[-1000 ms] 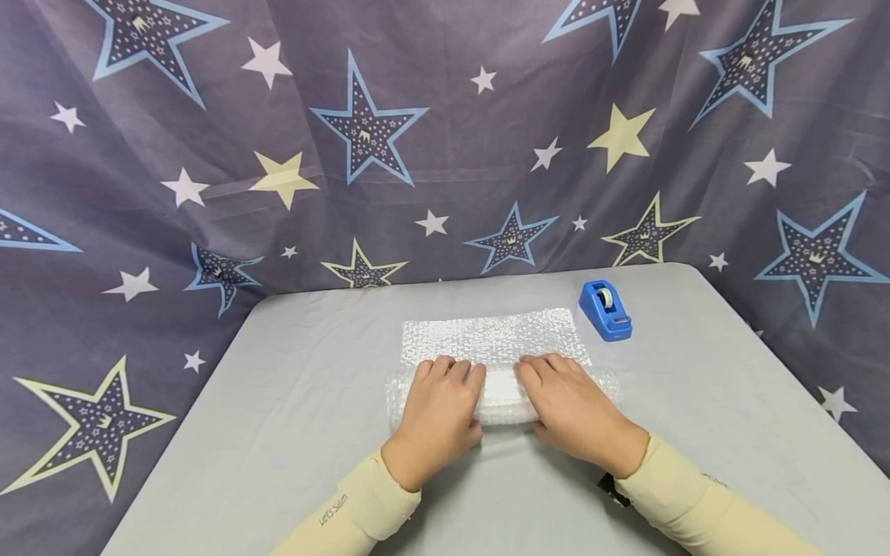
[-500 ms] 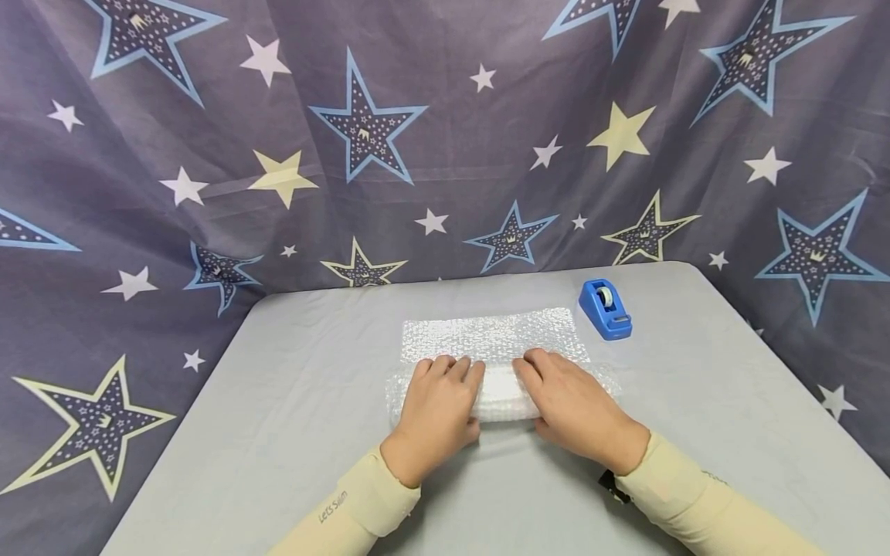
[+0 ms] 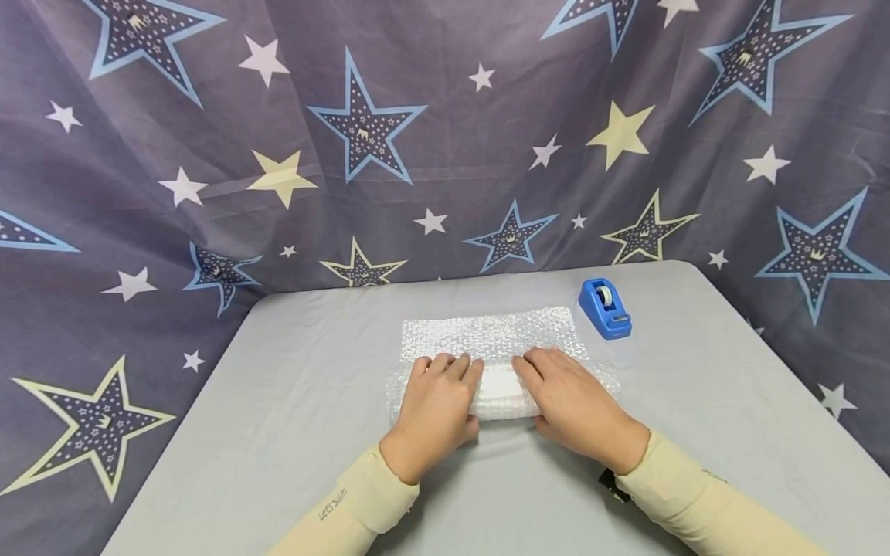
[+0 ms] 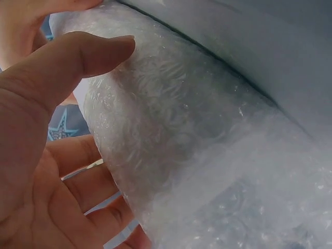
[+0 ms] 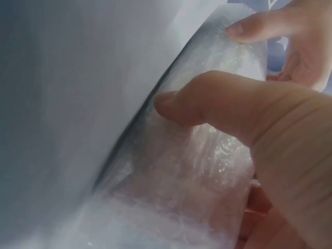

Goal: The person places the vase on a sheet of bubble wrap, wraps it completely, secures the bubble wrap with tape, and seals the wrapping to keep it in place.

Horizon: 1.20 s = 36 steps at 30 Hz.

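Bubble wrap (image 3: 502, 408), clear and rolled, lies beneath and between the left hand (image 3: 434, 405) and right hand (image 3: 575, 401), both grasping it from above. Over the last second it barely shifts, edging slightly forward with them, so its flat end (image 3: 487, 335), just beyond both hands, remains unrolled.

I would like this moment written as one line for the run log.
left hand: holds bubble-wrap roll; right hand: holds bubble-wrap roll; flat bubble wrap: beyond roll; blue tape dispenser: on table, untouched
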Each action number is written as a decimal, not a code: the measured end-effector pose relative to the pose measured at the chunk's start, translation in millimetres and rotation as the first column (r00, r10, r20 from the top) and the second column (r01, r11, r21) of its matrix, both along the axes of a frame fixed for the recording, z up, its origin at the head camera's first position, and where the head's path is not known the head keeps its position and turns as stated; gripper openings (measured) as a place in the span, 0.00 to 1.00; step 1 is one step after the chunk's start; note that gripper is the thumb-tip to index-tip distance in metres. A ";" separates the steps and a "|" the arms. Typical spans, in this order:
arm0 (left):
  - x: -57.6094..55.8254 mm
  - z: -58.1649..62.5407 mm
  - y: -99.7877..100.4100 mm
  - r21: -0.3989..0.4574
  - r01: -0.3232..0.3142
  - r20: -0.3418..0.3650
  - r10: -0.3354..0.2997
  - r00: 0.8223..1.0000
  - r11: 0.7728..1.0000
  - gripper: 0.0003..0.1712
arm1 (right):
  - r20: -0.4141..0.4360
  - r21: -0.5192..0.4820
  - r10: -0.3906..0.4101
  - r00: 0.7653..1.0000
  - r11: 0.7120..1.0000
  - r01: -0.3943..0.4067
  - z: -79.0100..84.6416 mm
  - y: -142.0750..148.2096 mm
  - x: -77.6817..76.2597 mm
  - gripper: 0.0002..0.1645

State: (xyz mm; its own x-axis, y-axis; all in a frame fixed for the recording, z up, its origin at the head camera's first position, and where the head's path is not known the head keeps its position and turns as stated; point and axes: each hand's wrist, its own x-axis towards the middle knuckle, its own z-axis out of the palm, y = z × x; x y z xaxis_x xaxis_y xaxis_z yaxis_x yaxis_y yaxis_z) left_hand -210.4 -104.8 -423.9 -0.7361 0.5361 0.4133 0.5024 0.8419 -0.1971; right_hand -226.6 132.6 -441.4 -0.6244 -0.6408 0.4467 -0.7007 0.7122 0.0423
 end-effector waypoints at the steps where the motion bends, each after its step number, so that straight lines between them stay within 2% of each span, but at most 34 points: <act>1: 0.0 0.1 0.0 0.004 0.001 0.003 -0.001 1.000 1.000 0.45 | -0.001 0.000 0.001 1.000 1.000 -0.001 -0.1 0.1 -0.1 0.52; 17: -2.4 -1.2 -1.4 0.061 0.006 0.034 -0.008 0.999 0.998 0.47 | 0.021 0.009 -0.039 0.999 0.999 0.038 1.3 0.2 1.1 0.54; 24: -4.0 -2.6 -2.1 0.048 0.019 0.001 -0.019 1.000 0.999 0.45 | 0.020 0.002 -0.045 0.999 0.999 0.045 1.0 0.6 1.7 0.50; 36: -5.2 -1.5 -2.2 0.051 0.022 -0.024 -0.021 1.000 0.998 0.32 | 0.014 0.005 -0.042 0.999 0.999 0.042 -4.2 1.7 -0.6 0.54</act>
